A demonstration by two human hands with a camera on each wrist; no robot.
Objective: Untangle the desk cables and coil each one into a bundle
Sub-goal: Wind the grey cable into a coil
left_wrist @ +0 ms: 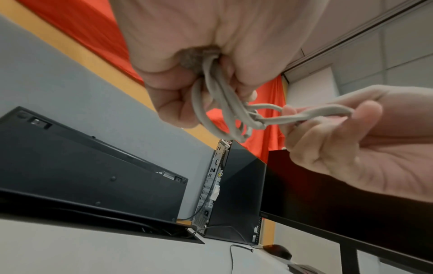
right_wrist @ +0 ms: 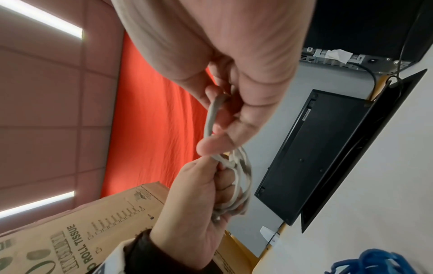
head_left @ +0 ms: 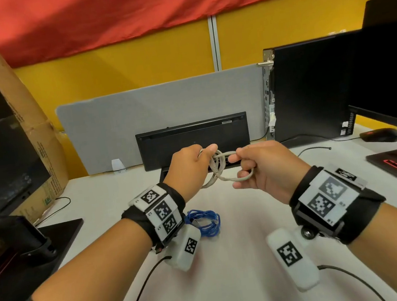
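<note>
A grey cable [head_left: 219,167] is held in the air above the white desk [head_left: 230,259], between both hands. My left hand [head_left: 189,166] grips its coiled loops [left_wrist: 220,109] in a fist. My right hand [head_left: 257,165] pinches a free strand [right_wrist: 211,118] of the same cable between thumb and fingers, where it wraps around the coil [right_wrist: 239,178]. A blue cable [head_left: 205,222], coiled into a bundle, lies on the desk below my left wrist and also shows in the right wrist view [right_wrist: 374,263].
An upended black keyboard [head_left: 193,138] leans against a grey divider [head_left: 163,114] behind the hands. A black computer tower [head_left: 310,91] and a monitor [head_left: 388,77] stand at the right, with a mouse [head_left: 380,135]. Left are a monitor [head_left: 0,154] and a cardboard box [head_left: 30,136].
</note>
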